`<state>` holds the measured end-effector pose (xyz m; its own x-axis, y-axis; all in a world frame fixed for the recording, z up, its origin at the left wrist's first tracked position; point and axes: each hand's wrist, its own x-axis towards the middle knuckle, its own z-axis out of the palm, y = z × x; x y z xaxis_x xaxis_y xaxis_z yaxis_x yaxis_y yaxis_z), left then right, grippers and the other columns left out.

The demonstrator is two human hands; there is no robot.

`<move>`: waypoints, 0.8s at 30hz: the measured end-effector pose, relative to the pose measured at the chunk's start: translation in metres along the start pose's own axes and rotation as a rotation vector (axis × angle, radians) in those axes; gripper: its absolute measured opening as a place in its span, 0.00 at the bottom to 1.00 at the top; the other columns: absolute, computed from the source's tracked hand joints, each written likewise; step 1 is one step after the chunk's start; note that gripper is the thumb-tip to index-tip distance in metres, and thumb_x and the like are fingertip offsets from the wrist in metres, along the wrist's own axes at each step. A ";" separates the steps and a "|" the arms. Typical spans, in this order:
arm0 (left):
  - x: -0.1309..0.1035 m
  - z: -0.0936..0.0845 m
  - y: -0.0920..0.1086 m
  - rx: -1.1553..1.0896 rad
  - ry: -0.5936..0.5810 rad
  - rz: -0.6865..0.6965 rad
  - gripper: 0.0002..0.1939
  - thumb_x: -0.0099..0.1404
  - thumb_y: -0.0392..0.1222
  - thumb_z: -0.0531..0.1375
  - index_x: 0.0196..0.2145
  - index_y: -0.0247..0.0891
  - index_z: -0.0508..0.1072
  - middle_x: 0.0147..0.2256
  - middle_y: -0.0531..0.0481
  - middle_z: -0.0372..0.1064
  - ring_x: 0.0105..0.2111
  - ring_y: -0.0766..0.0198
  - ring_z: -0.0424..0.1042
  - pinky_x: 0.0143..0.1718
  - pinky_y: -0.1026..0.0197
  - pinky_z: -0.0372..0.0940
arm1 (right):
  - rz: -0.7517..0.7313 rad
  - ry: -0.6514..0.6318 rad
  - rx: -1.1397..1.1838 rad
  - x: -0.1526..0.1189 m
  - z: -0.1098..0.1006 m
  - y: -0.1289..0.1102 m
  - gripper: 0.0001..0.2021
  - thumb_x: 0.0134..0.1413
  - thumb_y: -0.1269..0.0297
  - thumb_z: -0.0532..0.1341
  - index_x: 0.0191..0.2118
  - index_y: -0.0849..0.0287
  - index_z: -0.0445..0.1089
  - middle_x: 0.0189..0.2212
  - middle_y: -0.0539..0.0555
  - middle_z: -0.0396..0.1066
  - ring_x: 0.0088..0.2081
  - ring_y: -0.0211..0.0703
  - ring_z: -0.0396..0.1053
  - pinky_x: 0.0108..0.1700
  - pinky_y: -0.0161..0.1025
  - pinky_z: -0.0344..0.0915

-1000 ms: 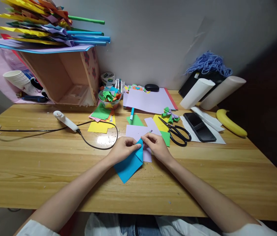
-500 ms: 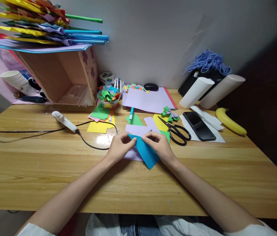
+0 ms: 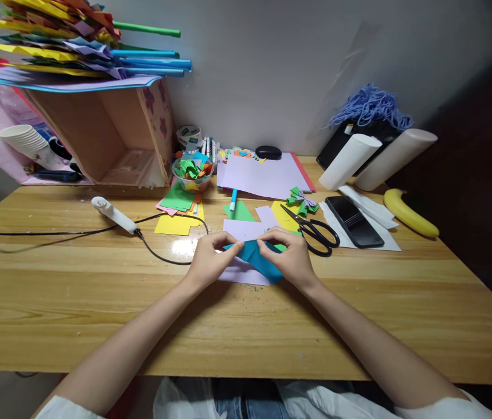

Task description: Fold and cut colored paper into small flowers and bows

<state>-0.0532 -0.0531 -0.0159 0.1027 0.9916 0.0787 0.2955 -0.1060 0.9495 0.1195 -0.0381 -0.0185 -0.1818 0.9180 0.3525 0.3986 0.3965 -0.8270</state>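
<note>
A piece of blue paper is pinched at its upper edge by both my hands, and it bends between them. My left hand grips its left end between thumb and fingers. On the other side my right hand pinches it, covering part of its right end. Lilac paper lies on the table just under the blue piece. Close to my right hand rest black-handled scissors, partly over yellow paper. A folded green and lilac paper shape sits just behind the scissors.
Behind are a clear bowl of paper scraps, lilac sheets and a blue marker. To the left lie a white corded glue gun and an open box. A phone and banana are at right.
The blue paper's lower corner has swung up, and the sheet now looks flatter and bent. My right hand has shifted slightly right; my left hand stays nearly in place.
</note>
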 end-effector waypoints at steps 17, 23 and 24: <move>-0.003 0.004 -0.004 0.002 -0.062 0.016 0.10 0.57 0.42 0.57 0.31 0.34 0.75 0.31 0.46 0.74 0.31 0.62 0.71 0.34 0.64 0.63 | -0.062 -0.140 -0.069 0.000 -0.008 -0.001 0.05 0.51 0.65 0.58 0.30 0.57 0.71 0.29 0.52 0.72 0.33 0.42 0.69 0.38 0.38 0.64; -0.006 0.007 -0.002 0.061 -0.095 0.036 0.09 0.58 0.40 0.55 0.27 0.34 0.73 0.27 0.49 0.71 0.28 0.65 0.69 0.30 0.66 0.62 | -0.151 -0.174 -0.148 -0.005 -0.006 -0.005 0.06 0.53 0.66 0.56 0.30 0.56 0.71 0.29 0.52 0.72 0.33 0.42 0.69 0.37 0.38 0.63; -0.005 0.007 -0.001 0.055 -0.096 0.023 0.09 0.57 0.40 0.55 0.26 0.33 0.72 0.25 0.50 0.70 0.27 0.66 0.68 0.29 0.66 0.62 | -0.153 -0.164 -0.151 -0.004 -0.006 -0.005 0.06 0.52 0.66 0.57 0.30 0.56 0.71 0.29 0.52 0.72 0.32 0.42 0.69 0.37 0.38 0.63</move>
<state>-0.0475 -0.0582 -0.0198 0.1993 0.9775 0.0684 0.3432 -0.1350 0.9295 0.1238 -0.0442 -0.0129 -0.3887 0.8384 0.3821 0.4824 0.5385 -0.6909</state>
